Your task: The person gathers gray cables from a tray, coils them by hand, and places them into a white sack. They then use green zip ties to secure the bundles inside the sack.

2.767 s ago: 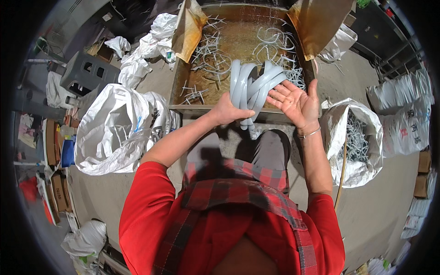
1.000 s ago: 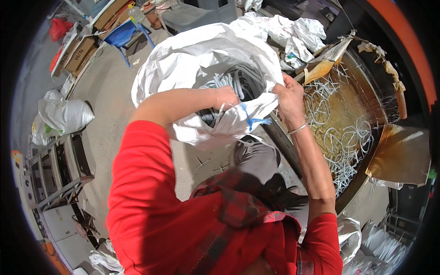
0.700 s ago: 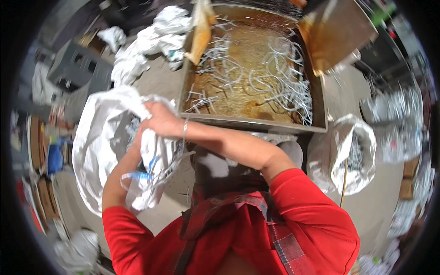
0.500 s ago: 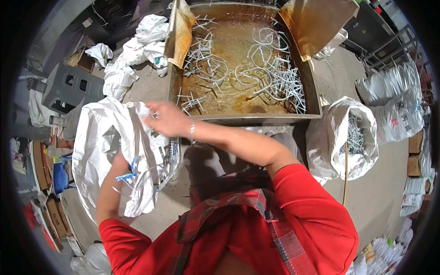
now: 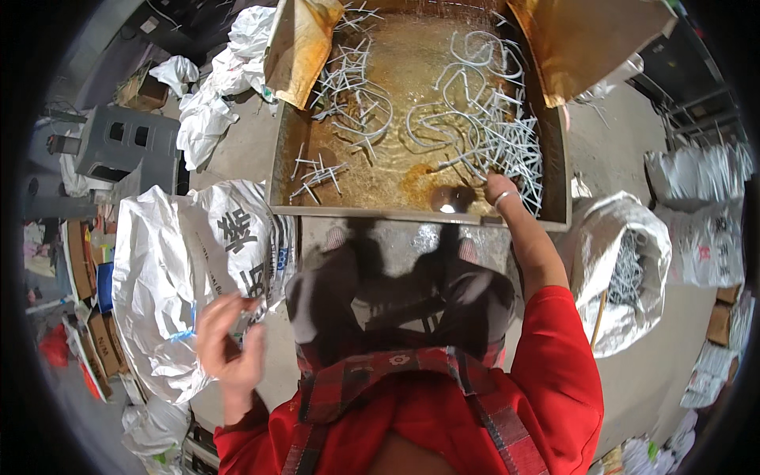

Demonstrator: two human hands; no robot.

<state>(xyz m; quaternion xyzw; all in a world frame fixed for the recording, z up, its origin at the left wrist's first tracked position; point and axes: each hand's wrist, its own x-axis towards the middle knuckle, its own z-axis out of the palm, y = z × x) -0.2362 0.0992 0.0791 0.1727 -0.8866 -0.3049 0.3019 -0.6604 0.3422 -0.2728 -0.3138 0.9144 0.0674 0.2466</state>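
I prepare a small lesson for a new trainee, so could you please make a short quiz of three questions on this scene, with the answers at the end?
1. Choose one. Which hand is at the grey pieces in the metal tray? A) left hand; B) right hand; C) neither.
2. True or false? The white bag on the person's right has thin strips inside it.
3. Fill the gap. On the person's right wrist there is a ______.

Key: 1. B. 2. True. 3. Bracelet.
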